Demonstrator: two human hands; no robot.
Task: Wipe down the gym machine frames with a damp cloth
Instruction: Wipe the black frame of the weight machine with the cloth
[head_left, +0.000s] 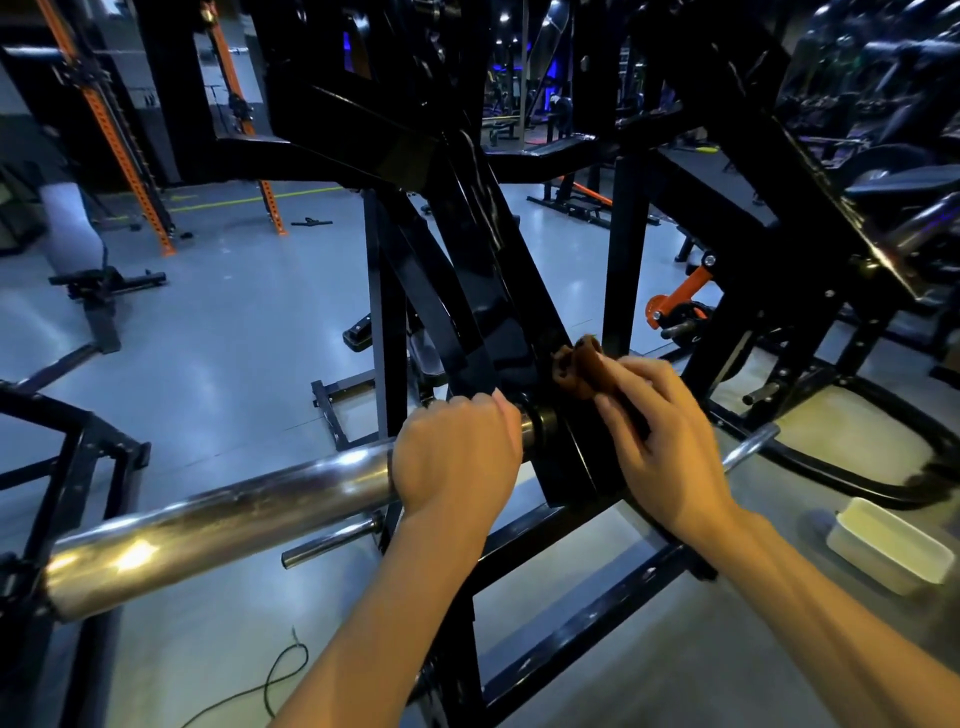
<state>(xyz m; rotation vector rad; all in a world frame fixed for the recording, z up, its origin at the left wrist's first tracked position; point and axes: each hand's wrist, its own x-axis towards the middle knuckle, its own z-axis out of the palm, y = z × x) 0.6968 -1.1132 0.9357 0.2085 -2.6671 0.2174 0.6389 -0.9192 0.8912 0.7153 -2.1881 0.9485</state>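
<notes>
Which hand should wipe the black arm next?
Right. The right hand already holds the brown cloth against the black frame arm. The left hand is wrapped around the chrome bar, likely bracing.

White tub (floor), black cable

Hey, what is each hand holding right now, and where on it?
The left hand grips the chrome bar near its inner end, by the black frame. The right hand pinches the brown cloth at its near end.
</notes>
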